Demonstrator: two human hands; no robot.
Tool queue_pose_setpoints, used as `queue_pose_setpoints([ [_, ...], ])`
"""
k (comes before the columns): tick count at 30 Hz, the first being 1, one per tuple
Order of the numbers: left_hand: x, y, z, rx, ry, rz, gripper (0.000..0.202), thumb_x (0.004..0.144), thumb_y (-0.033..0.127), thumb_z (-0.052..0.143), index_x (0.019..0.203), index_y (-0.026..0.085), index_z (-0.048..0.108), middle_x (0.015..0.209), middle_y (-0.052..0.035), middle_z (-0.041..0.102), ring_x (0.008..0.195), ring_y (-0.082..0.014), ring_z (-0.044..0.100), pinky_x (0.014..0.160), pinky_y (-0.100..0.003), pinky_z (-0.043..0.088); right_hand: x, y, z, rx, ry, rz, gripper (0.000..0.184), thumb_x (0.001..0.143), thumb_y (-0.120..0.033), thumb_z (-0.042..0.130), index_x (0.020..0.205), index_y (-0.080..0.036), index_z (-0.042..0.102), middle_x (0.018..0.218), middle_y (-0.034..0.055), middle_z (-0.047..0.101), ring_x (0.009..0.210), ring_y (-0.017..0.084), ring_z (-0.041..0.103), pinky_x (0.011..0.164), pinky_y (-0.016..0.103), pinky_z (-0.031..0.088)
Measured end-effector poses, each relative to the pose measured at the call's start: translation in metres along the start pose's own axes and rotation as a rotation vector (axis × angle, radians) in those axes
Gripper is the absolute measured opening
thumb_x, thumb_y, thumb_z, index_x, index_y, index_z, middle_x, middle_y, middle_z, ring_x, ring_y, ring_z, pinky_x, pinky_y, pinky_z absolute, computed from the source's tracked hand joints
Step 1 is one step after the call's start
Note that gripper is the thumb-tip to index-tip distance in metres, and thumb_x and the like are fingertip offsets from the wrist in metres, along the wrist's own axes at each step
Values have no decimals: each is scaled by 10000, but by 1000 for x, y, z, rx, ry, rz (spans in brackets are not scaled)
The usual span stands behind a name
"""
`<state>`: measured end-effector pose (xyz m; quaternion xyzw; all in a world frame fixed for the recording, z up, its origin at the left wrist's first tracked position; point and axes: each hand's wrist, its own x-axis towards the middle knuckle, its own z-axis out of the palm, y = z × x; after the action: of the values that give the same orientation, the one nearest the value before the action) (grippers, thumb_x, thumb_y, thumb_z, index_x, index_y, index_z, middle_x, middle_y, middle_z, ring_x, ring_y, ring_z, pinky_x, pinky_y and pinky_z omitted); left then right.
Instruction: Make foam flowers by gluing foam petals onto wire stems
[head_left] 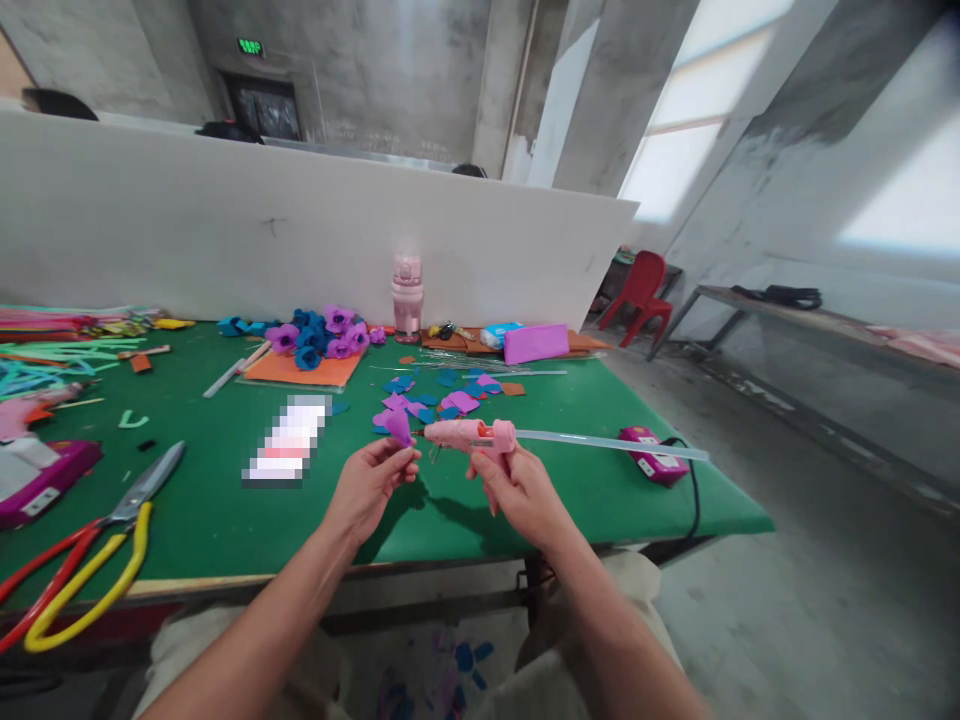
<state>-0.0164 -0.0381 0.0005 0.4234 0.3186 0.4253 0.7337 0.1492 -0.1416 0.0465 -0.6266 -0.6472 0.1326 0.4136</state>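
In the head view, my left hand (373, 487) pinches a purple paper flower (399, 428) by its base. My right hand (517, 490) is wrapped round the handle of a pink glue gun (469, 434), whose nozzle points left and meets or nearly meets the flower's lower part. A long clear glue stick (611, 443) sticks out of the gun's back end to the right. Just beyond my hands, loose purple petals (459, 402) and blue petals (427, 400) lie scattered on the green table (247, 540).
Finished purple and blue flowers (337, 335) rest on orange sheets (300, 371). A pink bottle (407, 300) stands against the white partition (315, 230). Large scissors (139, 500) lie at the left, a magenta box (652, 455) with a cable at the right. A pixelated patch (289, 440) hides something.
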Motion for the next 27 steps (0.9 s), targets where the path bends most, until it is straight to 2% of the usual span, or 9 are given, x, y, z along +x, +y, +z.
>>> queue_pose_setpoints([
  [3,-1,1,1,6,-36,-28,213,602,231,727,756,119,632,719,-31,638,583,-82,557,572,-212,444,-1,-2,1,3,-7,-22,332,881,-353,381,732,-158,604,532,12,573,607,147,580,581,228,435],
  [11,-1,0,3,13,-57,-17,200,604,221,725,749,118,633,714,-25,628,580,-77,549,569,-205,435,-3,-5,3,-59,34,-129,267,874,-327,406,830,-183,626,762,58,641,785,187,601,708,273,455],
  [20,-1,-1,3,19,-66,-8,172,615,218,717,729,124,630,664,-9,612,579,-79,550,580,-212,435,-5,-4,3,-90,24,-127,253,873,-322,414,868,-180,624,780,65,645,808,203,600,717,289,451],
  [27,-2,1,4,26,-73,-7,176,616,219,715,721,114,621,677,-14,616,568,-74,543,566,-204,431,-4,-4,5,-88,21,-130,267,877,-318,407,830,-166,622,764,67,639,796,195,597,717,278,447],
])
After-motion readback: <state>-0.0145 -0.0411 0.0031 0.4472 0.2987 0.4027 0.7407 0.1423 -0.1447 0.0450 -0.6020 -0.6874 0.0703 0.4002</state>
